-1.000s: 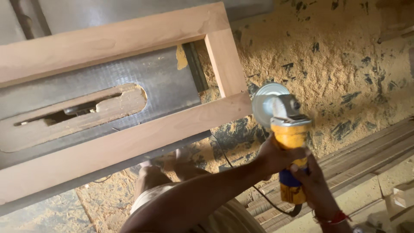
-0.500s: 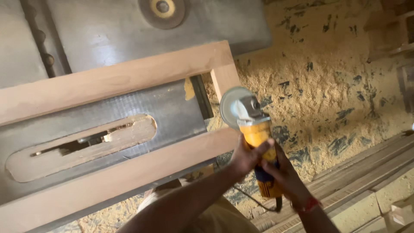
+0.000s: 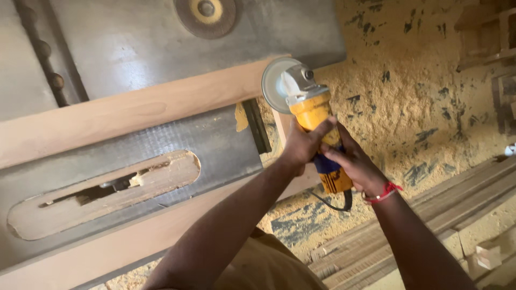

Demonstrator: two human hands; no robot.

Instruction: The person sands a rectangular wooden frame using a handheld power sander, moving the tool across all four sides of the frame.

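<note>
At corner of wooden frame (image 3: 134, 110), over grey machine table (image 3: 161, 48): yellow angle grinder (image 3: 314, 121) held in both hands, disc (image 3: 275, 85) at or just above frame's far rail, near the corner joint. Can't tell if disc touches wood.

Risks, as judged:
- Disc edge digging into rail if tilted too steep → gouge in face, or kickback toward wrists.
- Frame looks unclamped, just lying on table w/ corner overhanging; side push from disc could slide it.
- Cord (image 3: 333, 204) loops under grinder's tail, close to forearms; could snag on frame edge.
- Bare hands, thread band (image 3: 380, 193) on rt wrist near tool body. No gloves seen.
- Sawdust floor (image 3: 419, 96) thick underfoot; footing poss. loose.

Pose:
- Left hand (image 3: 301, 146) wrapped tight round yellow body just behind gear head, thumb over top. Forearm runs up from lower left, elbow bent.
- Right hand (image 3: 352, 161) closed on blue/yellow rear handle, fingers curled under. Forearm comes from lower right.
- Tool angled up-left, head away from body.
</note>
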